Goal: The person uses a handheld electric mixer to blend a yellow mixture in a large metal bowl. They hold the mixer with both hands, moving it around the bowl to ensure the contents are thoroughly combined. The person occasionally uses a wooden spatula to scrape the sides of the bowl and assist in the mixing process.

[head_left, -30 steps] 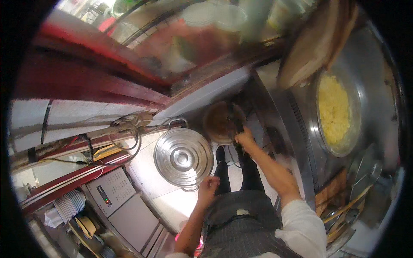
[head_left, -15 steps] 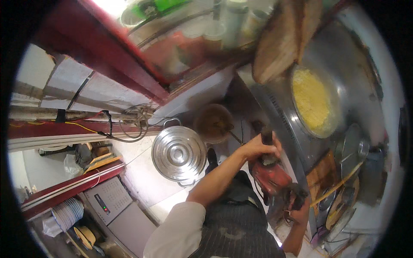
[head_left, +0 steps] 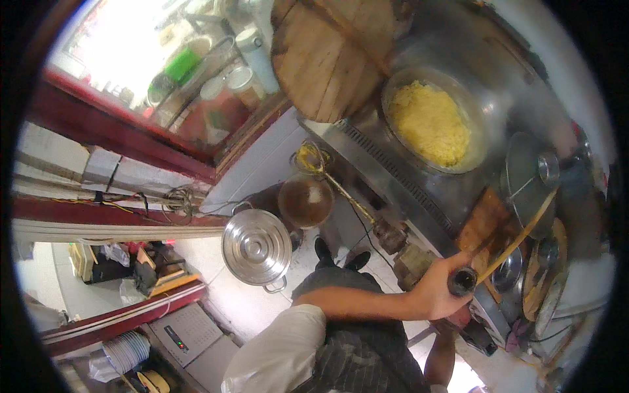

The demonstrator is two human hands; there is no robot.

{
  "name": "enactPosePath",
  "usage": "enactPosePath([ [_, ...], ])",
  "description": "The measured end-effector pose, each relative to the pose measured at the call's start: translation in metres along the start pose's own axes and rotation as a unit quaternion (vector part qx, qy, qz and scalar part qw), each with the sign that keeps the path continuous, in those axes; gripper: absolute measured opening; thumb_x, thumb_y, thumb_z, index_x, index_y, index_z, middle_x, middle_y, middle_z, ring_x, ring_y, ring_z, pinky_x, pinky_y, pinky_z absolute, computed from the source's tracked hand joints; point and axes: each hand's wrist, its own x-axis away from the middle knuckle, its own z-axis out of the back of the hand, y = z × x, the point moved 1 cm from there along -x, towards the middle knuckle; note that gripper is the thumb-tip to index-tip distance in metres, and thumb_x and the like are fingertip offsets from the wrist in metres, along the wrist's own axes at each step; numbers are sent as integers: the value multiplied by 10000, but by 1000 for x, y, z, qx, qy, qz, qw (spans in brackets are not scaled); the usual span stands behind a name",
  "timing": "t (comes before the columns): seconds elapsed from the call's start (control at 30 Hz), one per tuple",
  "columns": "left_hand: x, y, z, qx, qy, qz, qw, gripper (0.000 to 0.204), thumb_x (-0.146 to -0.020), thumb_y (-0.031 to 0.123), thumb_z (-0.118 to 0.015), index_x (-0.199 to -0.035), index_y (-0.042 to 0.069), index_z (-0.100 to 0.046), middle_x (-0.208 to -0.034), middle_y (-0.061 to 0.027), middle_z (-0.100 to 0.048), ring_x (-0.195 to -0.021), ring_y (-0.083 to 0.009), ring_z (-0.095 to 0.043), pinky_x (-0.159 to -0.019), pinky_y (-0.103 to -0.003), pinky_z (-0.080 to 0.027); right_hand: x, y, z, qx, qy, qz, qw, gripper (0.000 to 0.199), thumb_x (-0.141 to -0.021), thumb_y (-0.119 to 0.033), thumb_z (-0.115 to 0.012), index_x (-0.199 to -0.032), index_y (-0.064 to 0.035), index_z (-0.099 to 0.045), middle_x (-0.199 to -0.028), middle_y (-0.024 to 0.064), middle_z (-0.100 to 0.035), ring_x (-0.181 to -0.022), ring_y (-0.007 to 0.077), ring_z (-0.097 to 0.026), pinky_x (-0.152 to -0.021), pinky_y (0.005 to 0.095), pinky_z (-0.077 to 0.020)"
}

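Observation:
Across my front I hold a long-shafted power mixer with a grey gear head (head_left: pixel 409 262) and a red body. My left hand (head_left: pixel 438 291) is closed round its black side handle (head_left: pixel 462 280). Under the red body, my right hand (head_left: pixel 446 332) is at the rear end; its fingers are mostly hidden. The shaft (head_left: pixel 347 195) slants away to a whisk end (head_left: pixel 312 158) coated in yellow. It hangs beside a round pot (head_left: pixel 306 200) with a brownish inside, standing on the floor. Yellow crumbly mash (head_left: pixel 429 124) fills a large metal pan (head_left: pixel 481 108) set in the steel counter.
A round wooden lid (head_left: pixel 331 59) stands left of the pan. A lidded steel pot (head_left: pixel 255 247) is on the floor to my left. Along the counter's right lie a wooden board (head_left: pixel 483 219), a strainer (head_left: pixel 527 190), a long stick (head_left: pixel 517 242) and metal bowls.
My left hand has moved right and nearer, still on the side handle. The mixer has swung, and its yellow-coated whisk end now shows. My view has shifted right.

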Motion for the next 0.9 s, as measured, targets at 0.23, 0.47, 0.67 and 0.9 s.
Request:
enactPosePath([
  [0.23,-9,38,-32,27,-43,-90,995,226,-737,-67,-613,-803,56,-435,-746,-46,-482,-686,-132,-491,-615,-271,-402,30,-4,32,28,0,17,999,396,-781,-336,-577,-1035,-33,-560,-882,115,-609,-820,224,-585,-733,344,-461],
  [0.47,-33,73,-68,91,-120,-26,988,191,-717,-63,-597,-798,50,-466,-768,-30,-438,-698,-114,-435,-613,-245,-352,50,-26,76,45,41,35,998,389,-760,-301,-587,-1030,-22,-556,-845,115,-610,-773,216,-592,-705,340,-466],
  [0.67,-82,93,-81,43,-206,-114,971,300,-733,-121,-573,-819,73,-360,-714,-52,-501,-630,-106,-483,-549,-258,-384,57,-74,79,94,49,69,992,386,-742,-272,-596,-1026,-13,-552,-814,114,-612,-733,208,-598,-680,336,-470],
  [0.9,-173,106,-80,294,-184,61,936,185,-718,-7,-580,-812,69,-440,-538,-49,-460,-394,-158,-461,-395,-293,-389,50,-202,65,237,30,173,956,385,-721,-237,-606,-1021,-3,-548,-777,114,-613,-687,199,-605,-652,332,-474],
])
